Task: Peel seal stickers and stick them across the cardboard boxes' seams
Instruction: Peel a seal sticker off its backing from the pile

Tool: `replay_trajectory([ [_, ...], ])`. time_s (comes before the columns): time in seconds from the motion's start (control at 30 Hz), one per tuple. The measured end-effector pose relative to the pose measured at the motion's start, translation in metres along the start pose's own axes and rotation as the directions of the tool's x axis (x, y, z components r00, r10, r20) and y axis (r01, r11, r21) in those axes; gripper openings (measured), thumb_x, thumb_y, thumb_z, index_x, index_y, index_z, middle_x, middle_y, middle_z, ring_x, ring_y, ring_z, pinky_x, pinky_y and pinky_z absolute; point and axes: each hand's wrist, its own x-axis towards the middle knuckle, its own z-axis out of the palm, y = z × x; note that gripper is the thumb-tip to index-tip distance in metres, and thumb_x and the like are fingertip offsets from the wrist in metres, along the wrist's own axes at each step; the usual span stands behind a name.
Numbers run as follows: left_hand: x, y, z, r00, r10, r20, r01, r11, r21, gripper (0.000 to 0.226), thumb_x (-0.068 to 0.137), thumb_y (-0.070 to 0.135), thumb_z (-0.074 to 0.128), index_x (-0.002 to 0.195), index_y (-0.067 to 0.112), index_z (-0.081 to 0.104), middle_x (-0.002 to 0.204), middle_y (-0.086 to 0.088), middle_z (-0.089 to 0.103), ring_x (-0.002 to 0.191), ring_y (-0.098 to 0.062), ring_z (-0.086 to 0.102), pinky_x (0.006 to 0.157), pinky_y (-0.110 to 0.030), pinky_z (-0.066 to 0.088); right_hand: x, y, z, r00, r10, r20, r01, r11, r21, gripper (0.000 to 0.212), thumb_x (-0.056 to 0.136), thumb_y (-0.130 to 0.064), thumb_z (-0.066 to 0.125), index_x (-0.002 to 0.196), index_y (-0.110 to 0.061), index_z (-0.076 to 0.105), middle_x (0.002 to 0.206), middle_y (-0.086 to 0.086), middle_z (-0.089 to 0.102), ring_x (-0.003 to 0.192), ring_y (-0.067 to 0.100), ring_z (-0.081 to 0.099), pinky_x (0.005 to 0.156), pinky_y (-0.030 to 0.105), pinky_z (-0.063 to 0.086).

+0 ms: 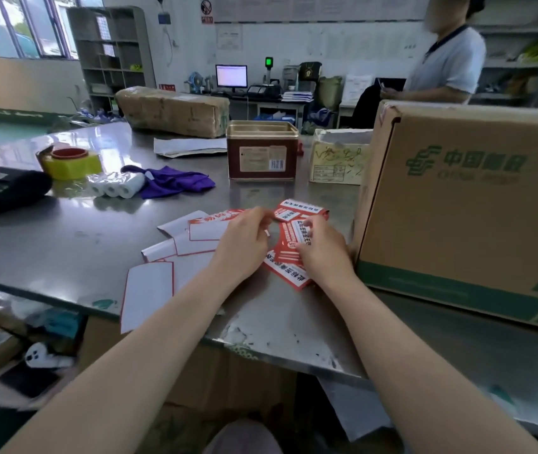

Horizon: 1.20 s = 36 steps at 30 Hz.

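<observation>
The big box (467, 204) with green print stands on the table (64, 231) and serves as landmark. Its near left corner is just beside the right hand (321, 253), leaving little room on that side. Left of the box, the steel surface runs bare toward the table's near edge, which cuts diagonally below the hands; a white backing sheet (146, 293) overhangs that edge. More peeled backings (192, 240) lie fanned left of the hands.

Both forearms reach forward and converge just left of the box. The left hand (244, 247) is curled, fingers pinched together at a sticker (285, 214) edge at the top of the red sheet (289, 257). The right hand lies palm down on that sheet, fingertips pressed to it; whether it grips or only pins it cannot be told. The sheet lies flat on the table, touching or nearly touching the box's foot.

Farther from the box, behind the hands, stand a tin (262, 152) and a small carton (338, 158). Well left lie a purple cloth (175, 181), paper rolls (118, 186), yellow tape (70, 162) and a black printer (2, 188), with open steel between them and the hands.
</observation>
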Motion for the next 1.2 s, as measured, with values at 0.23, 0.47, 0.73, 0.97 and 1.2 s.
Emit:
replay_trajectory([
  [0.23,-0.006,0.001,-0.002,0.998,-0.005,-0.065,0.004,1.000,-0.016,0.025,0.086,0.000,0.050,0.107,0.006,0.062,0.098,-0.007,0.068,0.090,-0.020,0.063,0.080,-0.025,0.046,-0.001,-0.005,-0.001,0.999,-0.021,-0.035,0.011,0.968,-0.252,0.055,0.088,-0.048,0.055,0.126,-0.010,0.045,0.130,0.014,0.052,0.119,0.032,0.045,0.096,0.038,0.036],
  [0.47,-0.006,0.002,-0.002,0.995,-0.052,-0.085,0.052,0.999,-0.002,0.029,0.091,0.000,0.041,0.112,0.007,0.060,0.107,-0.009,0.065,0.096,-0.018,0.061,0.081,-0.022,0.044,-0.003,-0.002,-0.005,0.998,0.001,-0.057,0.001,1.000,0.025,0.035,0.091,-0.023,0.059,0.121,-0.014,0.043,0.123,0.012,0.054,0.108,0.026,0.056,0.082,0.034,0.051],
  [0.73,-0.006,0.014,-0.015,0.931,-0.362,0.052,0.337,0.794,-0.506,0.038,0.096,0.040,0.043,0.115,0.009,0.055,0.105,-0.007,0.067,0.091,-0.015,0.066,0.079,-0.029,0.054,-0.015,-0.011,-0.013,0.958,-0.169,-0.231,0.251,0.884,0.395,0.020,0.093,-0.003,0.049,0.091,-0.022,0.047,0.100,0.000,0.044,0.096,0.017,0.055,0.076,0.027,0.053],
  [0.97,-0.009,0.013,-0.025,0.903,-0.417,0.102,0.342,0.556,-0.758,0.020,0.090,0.011,0.060,0.110,0.014,0.060,0.094,-0.002,0.072,0.079,-0.011,0.072,0.066,-0.019,0.057,-0.020,-0.015,-0.015,0.979,-0.175,-0.105,0.204,0.797,0.568,0.035,0.095,-0.001,0.044,0.126,-0.018,0.043,0.103,-0.001,0.052,0.090,0.014,0.062,0.066,0.024,0.056],
  [1.2,-0.007,0.011,-0.027,0.890,-0.456,-0.015,0.329,0.665,-0.670,0.018,0.087,0.016,0.064,0.105,0.011,0.062,0.092,0.000,0.072,0.075,-0.007,0.071,0.065,-0.017,0.056,-0.017,-0.015,-0.018,0.997,-0.077,-0.009,0.062,0.709,0.702,0.015,0.093,-0.031,0.055,0.105,-0.027,0.047,0.095,-0.005,0.062,0.073,0.009,0.068,0.052,0.014,0.054],
])
